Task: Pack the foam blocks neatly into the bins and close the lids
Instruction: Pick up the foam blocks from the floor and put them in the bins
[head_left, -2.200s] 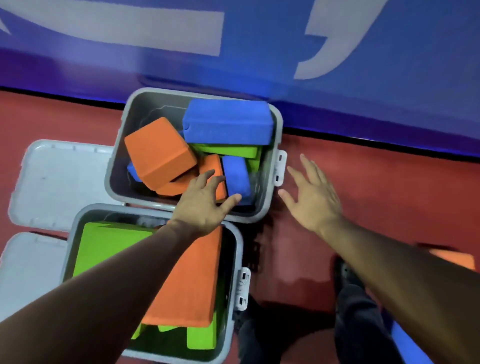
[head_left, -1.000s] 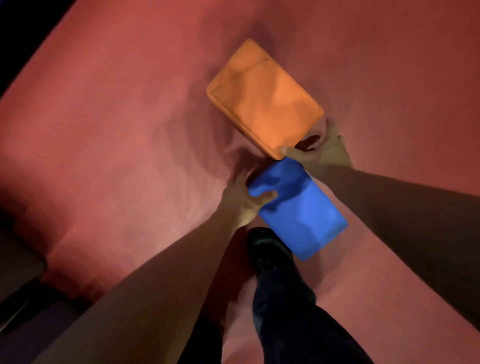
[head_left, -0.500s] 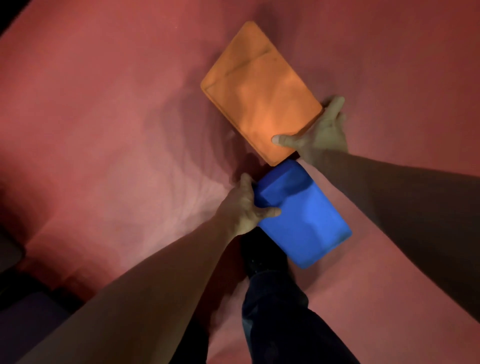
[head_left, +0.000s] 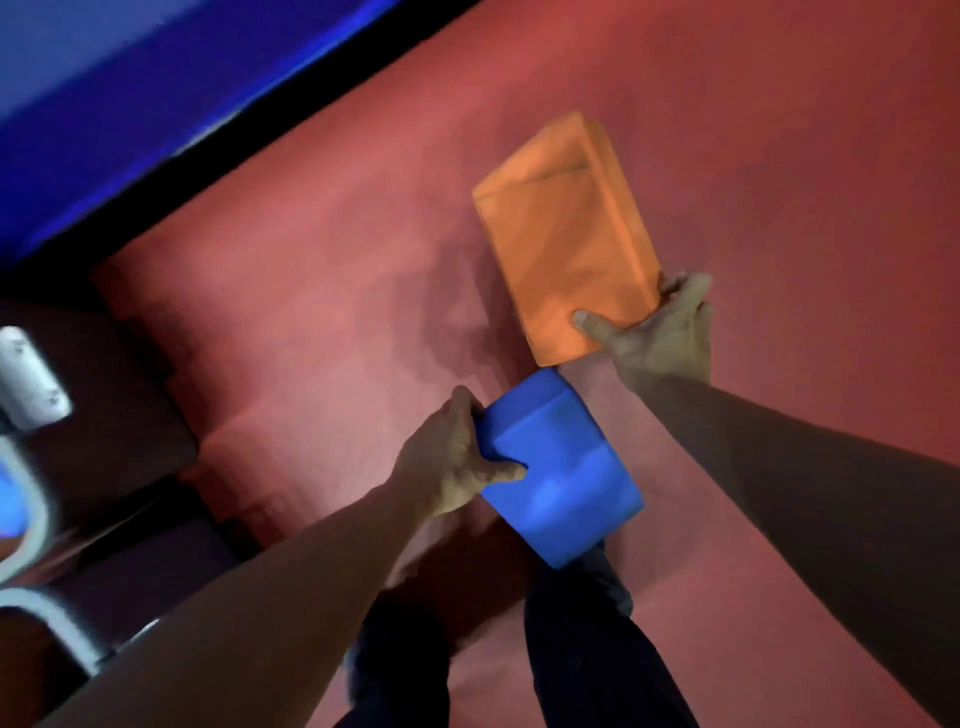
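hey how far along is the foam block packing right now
Nothing finished shows in this view. In hand: the left hand grips the blue block and the right hand grips the orange block, both over the red floor. A grey bin edge shows blurred at the far left; its contents and lid are not visible. Left: put both blocks in and close the lids.

One foam block (head_left: 563, 234) lies beyond the nearer block (head_left: 566, 478).
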